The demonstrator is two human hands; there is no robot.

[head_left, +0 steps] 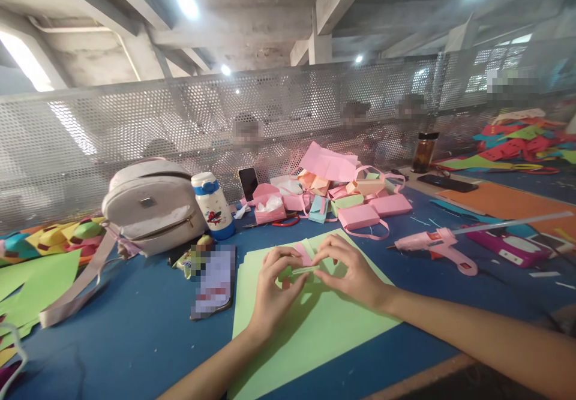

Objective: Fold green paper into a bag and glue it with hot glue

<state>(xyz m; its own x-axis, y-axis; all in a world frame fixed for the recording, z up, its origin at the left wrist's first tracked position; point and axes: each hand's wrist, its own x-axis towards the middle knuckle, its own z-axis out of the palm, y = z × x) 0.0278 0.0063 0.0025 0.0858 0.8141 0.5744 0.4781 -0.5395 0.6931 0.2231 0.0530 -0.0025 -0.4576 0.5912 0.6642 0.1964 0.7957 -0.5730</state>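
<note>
My left hand [275, 286] and my right hand [348, 270] meet over a stack of light green paper sheets [315, 328] on the blue table. Both pinch a small folded strip of green paper [302, 270] between their fingertips. A small pink paper piece [303, 253] lies just behind the fingers. Both hands have curled, closed fingers on the strip.
A pink glue gun [434, 247] lies to the right, a pile of pink and green paper boxes [351, 199] behind. A white backpack [150, 205], a white-and-blue bottle [215, 205] and a phone [248, 183] stand at the left back. A perforated metal screen [180, 124] bounds the table.
</note>
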